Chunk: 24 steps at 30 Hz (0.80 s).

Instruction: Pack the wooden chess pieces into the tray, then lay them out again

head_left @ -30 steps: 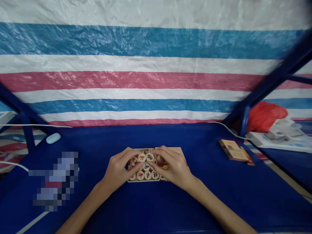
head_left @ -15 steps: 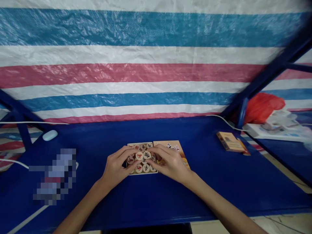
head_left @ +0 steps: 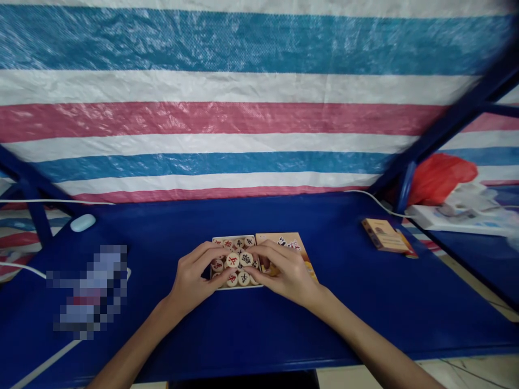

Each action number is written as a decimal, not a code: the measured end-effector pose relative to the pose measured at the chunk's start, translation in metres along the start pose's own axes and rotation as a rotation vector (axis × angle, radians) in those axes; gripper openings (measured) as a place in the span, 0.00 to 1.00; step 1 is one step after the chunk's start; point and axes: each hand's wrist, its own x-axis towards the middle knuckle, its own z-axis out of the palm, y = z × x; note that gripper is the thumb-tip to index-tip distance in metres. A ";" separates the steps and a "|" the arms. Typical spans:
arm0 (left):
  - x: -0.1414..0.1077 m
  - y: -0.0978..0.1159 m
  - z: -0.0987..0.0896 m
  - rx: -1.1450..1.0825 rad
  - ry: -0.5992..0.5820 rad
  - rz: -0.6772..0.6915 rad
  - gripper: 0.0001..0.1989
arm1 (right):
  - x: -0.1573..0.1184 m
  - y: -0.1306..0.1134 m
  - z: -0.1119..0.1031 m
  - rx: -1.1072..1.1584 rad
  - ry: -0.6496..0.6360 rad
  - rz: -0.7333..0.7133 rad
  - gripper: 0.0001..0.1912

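Observation:
An open box [head_left: 239, 288] of round Chinese chess pieces [head_left: 244, 278] lies on the blue table, with red or black characters on their tops. Over it, my left hand [head_left: 198, 270] pinches a red-lettered chess piece [head_left: 232, 260] between thumb and fingers. My right hand [head_left: 281, 268] grips a black-lettered chess piece [head_left: 246, 259] the same way, right beside the first one. Both hands cover parts of the box's sides. Against its right edge lies the printed box lid [head_left: 303, 249], partly hidden by my right hand.
A small yellow box [head_left: 383, 235] lies at the right on the blue table [head_left: 259, 335]. On the left are a pale computer mouse [head_left: 82, 222], a pixelated object [head_left: 91, 294] and white cables. A striped sheet [head_left: 227, 119] hangs behind; a red bag [head_left: 441, 177] is beyond the right frame.
The two held pieces have shifted very slightly right and down within the box area. Both hands keep their pinch, and the view has tilted a little.

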 end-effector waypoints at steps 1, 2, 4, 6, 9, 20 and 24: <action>0.000 0.000 0.000 0.006 -0.002 -0.003 0.14 | 0.000 0.000 0.000 0.002 0.004 -0.001 0.15; 0.000 0.001 -0.001 0.010 -0.004 -0.007 0.14 | 0.001 -0.001 0.000 0.005 0.008 -0.002 0.15; 0.000 0.001 -0.001 0.013 -0.006 -0.014 0.14 | 0.001 -0.001 0.000 0.012 0.013 -0.007 0.16; 0.000 0.001 -0.001 0.013 -0.003 -0.013 0.14 | 0.001 -0.002 0.000 0.014 0.017 -0.014 0.15; -0.001 0.000 0.000 0.015 0.005 0.004 0.14 | 0.000 -0.001 0.000 0.008 0.018 -0.008 0.15; 0.000 0.000 0.002 0.021 0.007 -0.016 0.13 | 0.000 0.001 0.001 -0.017 0.010 0.014 0.14; 0.005 -0.007 0.002 0.069 0.012 -0.085 0.11 | 0.008 0.005 -0.001 -0.065 -0.009 0.050 0.14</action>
